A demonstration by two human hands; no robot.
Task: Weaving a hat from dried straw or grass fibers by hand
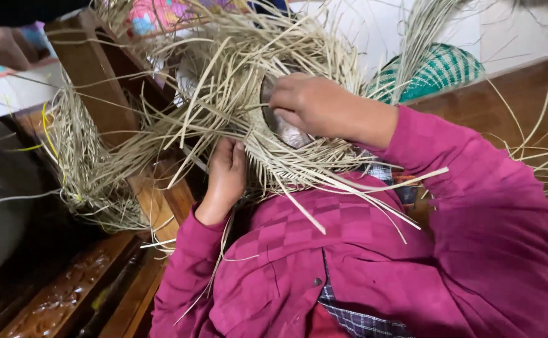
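Head view shows a person in a magenta checked jacket [374,250] weaving a round piece of pale straw [267,134] held over the lap, with long loose strands going out from it on all sides. The right hand [314,103] is on top of the piece, its fingers bent together and pinching straw strands at the inner edge, beside a dark grey rounded form [283,128] that the weaving seems to cover. The left hand [224,175] is under the near edge of the piece; the fingers are curled up against the woven part and support it, but I cannot tell if they close on a strand. The step in hand seems to be the plaiting of the rim, strand over strand. I judge the next move needs the lower hand to keep the piece steady while one strand is separated cleanly from its neighbours. A green and white woven basket [440,69] stands behind, and another bundle of loose straw [83,156] hangs by a brown wooden chair frame [92,75] at the left.
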